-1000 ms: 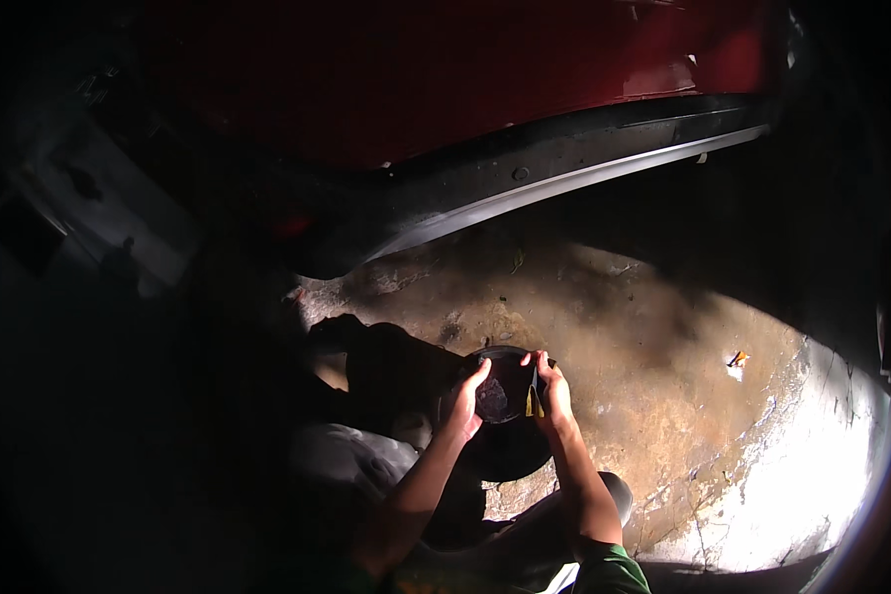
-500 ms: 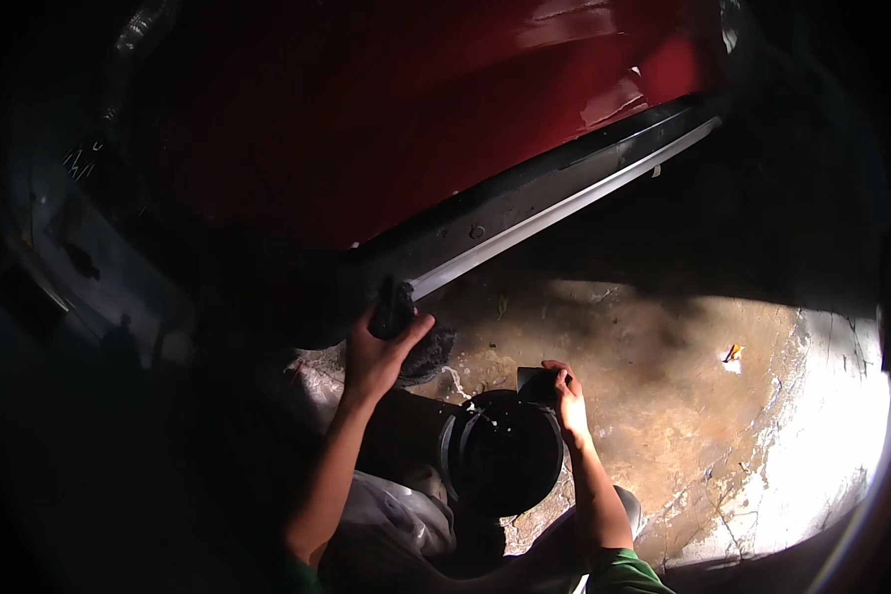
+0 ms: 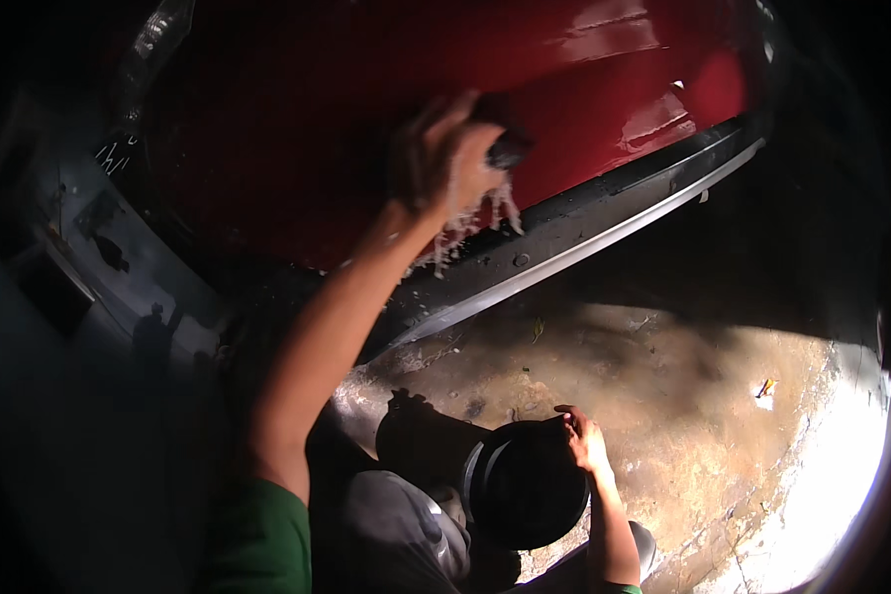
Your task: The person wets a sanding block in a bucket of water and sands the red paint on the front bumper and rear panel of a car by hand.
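Note:
My left hand [image 3: 453,163] is raised against the lower side of a red car body [image 3: 584,139], blurred by motion. Its fingers are closed round a dark wet cloth [image 3: 508,148], and water streams down from it past the wrist. Down by my knees stands a round black bucket [image 3: 525,485]; its inside is too dark to make out. At the bucket's right rim rests my right hand [image 3: 586,443], fingers curled over the edge.
Below the red panel runs a black sill with a pale metal strip [image 3: 584,255]. The concrete floor [image 3: 663,386] is stained, with bright sunlight at the right. A small yellowish scrap [image 3: 765,388] lies there. At the left stands a greyish surface [image 3: 158,272] in shadow.
My left hand has moved up with the cloth from beside the sill's lower end onto the red panel, and water now runs off it. A dark squarish thing by my right hand no longer shows.

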`<state>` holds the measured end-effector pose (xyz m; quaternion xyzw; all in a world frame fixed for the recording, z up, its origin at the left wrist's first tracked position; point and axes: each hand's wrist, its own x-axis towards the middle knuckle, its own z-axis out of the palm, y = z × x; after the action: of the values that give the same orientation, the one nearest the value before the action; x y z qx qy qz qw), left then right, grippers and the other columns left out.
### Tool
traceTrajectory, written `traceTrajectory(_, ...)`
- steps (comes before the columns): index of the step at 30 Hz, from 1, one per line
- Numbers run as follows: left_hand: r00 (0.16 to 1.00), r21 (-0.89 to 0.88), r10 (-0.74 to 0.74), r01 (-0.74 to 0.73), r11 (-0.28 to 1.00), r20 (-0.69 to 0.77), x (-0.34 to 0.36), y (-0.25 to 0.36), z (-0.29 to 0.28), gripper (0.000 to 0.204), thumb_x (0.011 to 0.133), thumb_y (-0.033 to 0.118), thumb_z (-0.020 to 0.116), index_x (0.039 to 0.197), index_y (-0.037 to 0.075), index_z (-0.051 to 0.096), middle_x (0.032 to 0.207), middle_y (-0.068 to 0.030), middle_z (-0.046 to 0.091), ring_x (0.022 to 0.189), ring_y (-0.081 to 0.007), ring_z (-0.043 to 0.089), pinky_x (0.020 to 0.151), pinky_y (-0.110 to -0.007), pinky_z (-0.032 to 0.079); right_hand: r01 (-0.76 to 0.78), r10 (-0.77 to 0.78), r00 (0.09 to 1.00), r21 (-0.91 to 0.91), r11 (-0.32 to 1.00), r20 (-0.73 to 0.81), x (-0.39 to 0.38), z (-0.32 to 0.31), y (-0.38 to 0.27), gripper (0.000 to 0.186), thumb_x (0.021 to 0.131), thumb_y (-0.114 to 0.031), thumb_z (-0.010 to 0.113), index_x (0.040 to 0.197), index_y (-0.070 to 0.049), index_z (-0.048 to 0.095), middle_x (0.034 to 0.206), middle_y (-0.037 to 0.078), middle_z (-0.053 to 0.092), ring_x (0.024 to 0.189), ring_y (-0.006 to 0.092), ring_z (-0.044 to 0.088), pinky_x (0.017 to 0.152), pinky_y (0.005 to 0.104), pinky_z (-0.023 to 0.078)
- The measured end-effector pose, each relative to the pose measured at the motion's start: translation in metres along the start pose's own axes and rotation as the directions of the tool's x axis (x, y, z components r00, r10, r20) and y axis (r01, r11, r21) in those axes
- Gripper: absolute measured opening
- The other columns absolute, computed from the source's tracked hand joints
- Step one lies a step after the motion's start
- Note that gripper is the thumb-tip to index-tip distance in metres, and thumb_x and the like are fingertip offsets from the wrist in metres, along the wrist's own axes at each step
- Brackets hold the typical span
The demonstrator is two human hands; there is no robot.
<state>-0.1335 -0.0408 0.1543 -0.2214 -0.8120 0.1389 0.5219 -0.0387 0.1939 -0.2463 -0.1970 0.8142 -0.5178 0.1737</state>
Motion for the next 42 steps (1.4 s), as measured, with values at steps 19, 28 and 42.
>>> traceTrajectory(19,0.935,0.004,0.054,-0.06,0.998,0.351,-0.119,-0.053,-0.127,0.037,0.047,0.006,0.082,0.078,0.012,0.06,0.091,-0.0025,0.059,0.078,-0.0255,0.062,0.061,-0.039,0.053,0.105,-0.094,0.992,0.133,0.986,-0.084,-0.002,0.024,-0.016,0.024,0.1,-0.016,0.057,0.12,-0.008,0.066,0.101,0.019,0.073,0.102,0.0327,0.071,0.089,0.0393,0.053)
traceTrajectory(28,0.436,-0.309,0.015,0.612,0.728,0.9,-0.182,0.132,-0.074,0.045,0.073,0.026,0.084,0.112,0.012,0.065,0.118,-0.0141,0.061,0.111,-0.0373,0.062,0.09,-0.044,0.052,-0.482,0.075,0.876,0.86,0.166,0.477,-0.028,0.059,-0.066,0.038,0.108,-0.028,0.041,0.135,-0.004,0.053,0.11,0.011,0.072,0.103,0.0229,0.067,0.092,0.0348,0.053)
traceTrajectory(42,0.931,0.205,0.027,-0.108,0.973,0.363,-0.075,0.022,0.011,0.078,0.093,0.064,0.05,0.16,0.03,0.028,0.169,-0.0128,0.015,0.154,-0.0376,0.016,0.117,-0.068,0.015,-0.052,0.009,0.998,0.76,0.648,0.06,-0.019,0.07,0.039,0.036,0.103,-0.029,0.047,0.123,-0.003,0.062,0.117,0.01,0.069,0.107,0.0249,0.067,0.092,0.0408,0.055)
